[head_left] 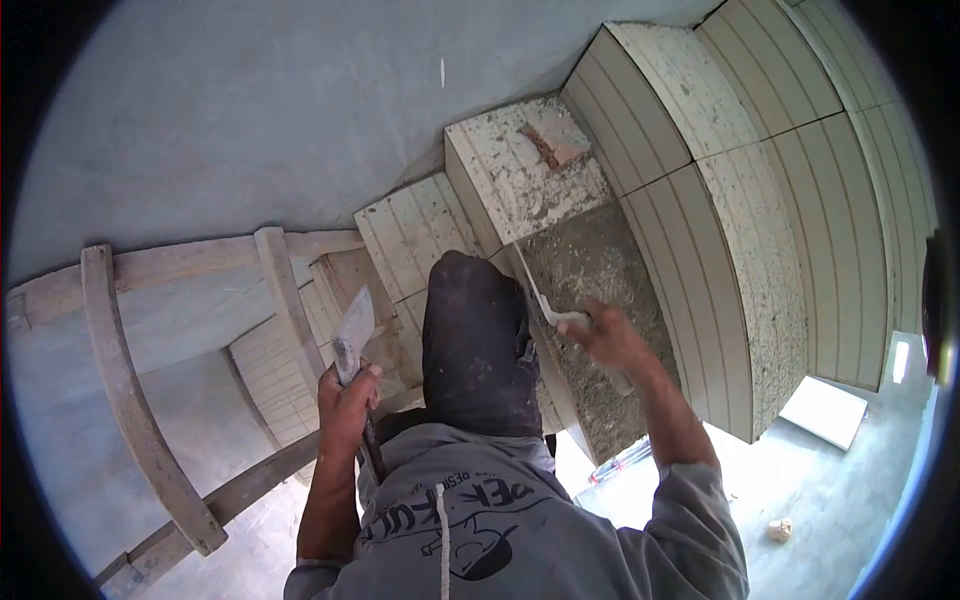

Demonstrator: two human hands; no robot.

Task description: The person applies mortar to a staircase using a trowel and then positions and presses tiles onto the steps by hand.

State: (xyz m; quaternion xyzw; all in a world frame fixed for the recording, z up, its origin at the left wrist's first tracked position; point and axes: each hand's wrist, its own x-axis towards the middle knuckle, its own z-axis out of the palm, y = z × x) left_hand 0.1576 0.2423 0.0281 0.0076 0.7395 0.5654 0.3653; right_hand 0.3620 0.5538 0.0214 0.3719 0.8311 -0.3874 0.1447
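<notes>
My right hand [610, 340] is closed around the handle of a trowel [552, 314]. The trowel's thin blade, seen nearly edge-on, lies along the front edge of a stair tread covered with grey mortar [590, 260]. In my left hand [348, 400] is a long-handled tool with a flat, pale blade [355, 325]. That blade points up and away from me, while the handle runs down beside my shirt. My bent knee [470, 330] is between the two hands, near the tiled front of the step.
Tiled stairs [660, 250] climb to the right. A broken brick piece [560, 140] sits on the dusty tread by the grey wall [300, 110]. Wooden rails [140, 400] stand left, over a drop to lower steps. A loose white tile [825, 412] lies at the right.
</notes>
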